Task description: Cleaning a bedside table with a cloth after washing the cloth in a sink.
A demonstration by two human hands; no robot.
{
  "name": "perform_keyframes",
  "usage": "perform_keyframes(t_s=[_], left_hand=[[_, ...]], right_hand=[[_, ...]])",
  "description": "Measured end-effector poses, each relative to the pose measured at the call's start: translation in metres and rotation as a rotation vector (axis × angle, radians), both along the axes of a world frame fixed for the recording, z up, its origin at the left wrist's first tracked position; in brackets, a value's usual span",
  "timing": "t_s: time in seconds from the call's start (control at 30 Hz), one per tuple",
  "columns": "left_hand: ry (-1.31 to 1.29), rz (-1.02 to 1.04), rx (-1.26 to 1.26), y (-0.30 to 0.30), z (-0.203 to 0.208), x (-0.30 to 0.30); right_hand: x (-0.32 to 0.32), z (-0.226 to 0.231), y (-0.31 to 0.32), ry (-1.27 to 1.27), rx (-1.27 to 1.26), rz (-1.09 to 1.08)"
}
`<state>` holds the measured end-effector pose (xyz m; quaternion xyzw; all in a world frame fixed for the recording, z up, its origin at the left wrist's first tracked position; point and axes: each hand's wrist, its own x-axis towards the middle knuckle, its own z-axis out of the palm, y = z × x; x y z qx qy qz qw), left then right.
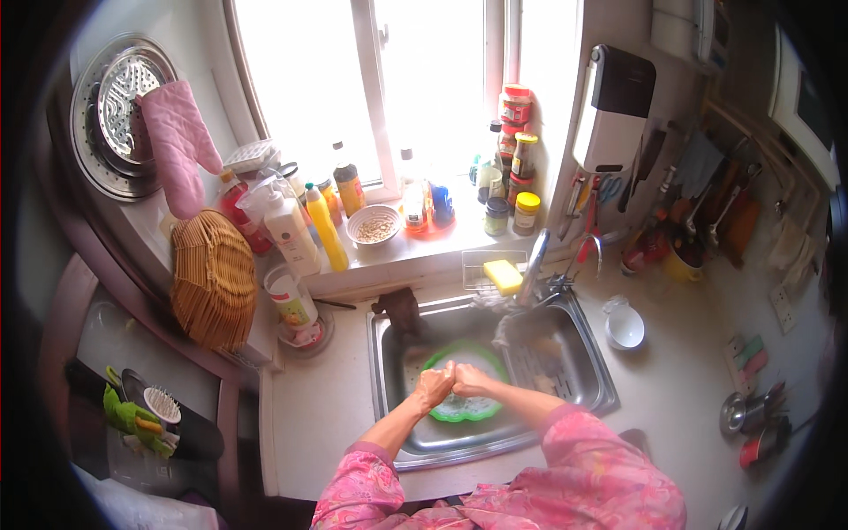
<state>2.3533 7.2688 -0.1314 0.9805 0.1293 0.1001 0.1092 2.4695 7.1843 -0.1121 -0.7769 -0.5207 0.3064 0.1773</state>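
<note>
My left hand [434,387] and my right hand [472,380] are closed and meet knuckle to knuckle above a green-rimmed basin [478,414]. Whatever they grip, if anything, is hidden by the fingers. The basin stands in the left bowl of a steel sink [383,399] and has something pale inside that I cannot make out. A dark cloth [399,312] hangs over the sink's far left corner. Pink patterned sleeves cover both my upper forearms.
Behind the sink rise a faucet [533,268] and a wire rack with a yellow sponge [503,276]. A white bowl [624,328] stands on the right counter. Bottles, jars and a bowl of nuts or beans [374,230] line the windowsill. A wicker basket [212,283] hangs at left.
</note>
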Motion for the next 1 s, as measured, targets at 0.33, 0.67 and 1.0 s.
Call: perform_keyframes(t_s=[0.33, 0.67, 1.0], left_hand=[[-0.1, -0.17, 0.221, 0.004, 0.053, 0.004], [-0.27, -0.194, 0.409, -0.003, 0.082, 0.005], [-0.314, 0.151, 0.453, -0.001, 0.071, 0.009]], right_hand=[[-0.006, 0.066, -0.019, 0.726, 0.089, -0.084], [-0.005, 0.084, -0.03, 1.018, -0.07, -0.258], [0.021, 0.083, -0.003, 0.623, -0.039, 0.088]])
